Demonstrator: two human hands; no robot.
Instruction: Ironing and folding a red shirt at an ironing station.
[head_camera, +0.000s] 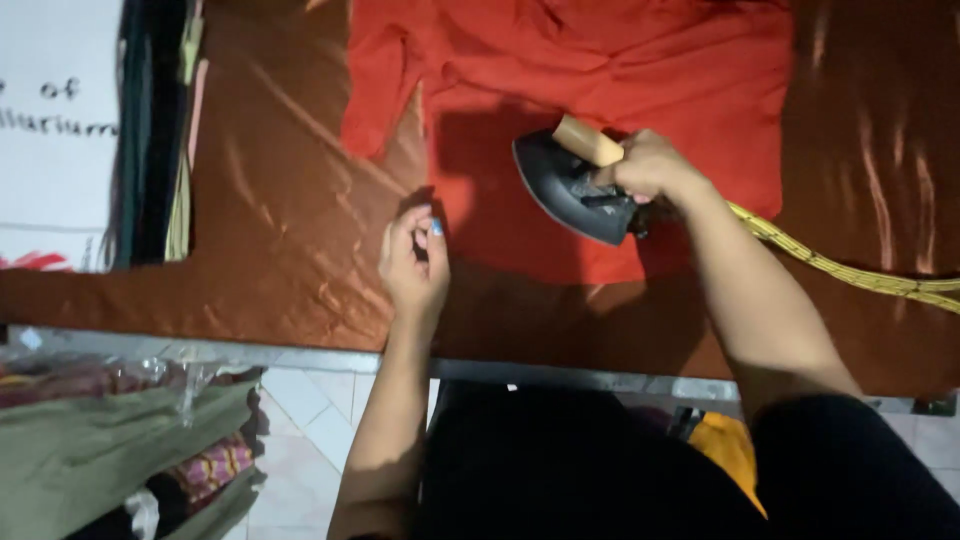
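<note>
An orange-red garment (690, 90) lies spread on a table covered in shiny brown cloth (280, 230). My right hand (650, 165) grips the pale wooden handle of a dark flat iron (570, 190), which rests on the garment's lower part with its tip pointing left. My left hand (415, 260) presses down at the garment's lower left edge, fingers bent, holding the fabric against the brown cloth.
A yellowish braided cord (850, 270) runs from the iron off to the right. A white sheet with writing (55, 120) and dark hanging fabrics (155, 130) stand at the left. Folded clothes (110, 450) are stacked below the table's metal edge; tiled floor shows beneath.
</note>
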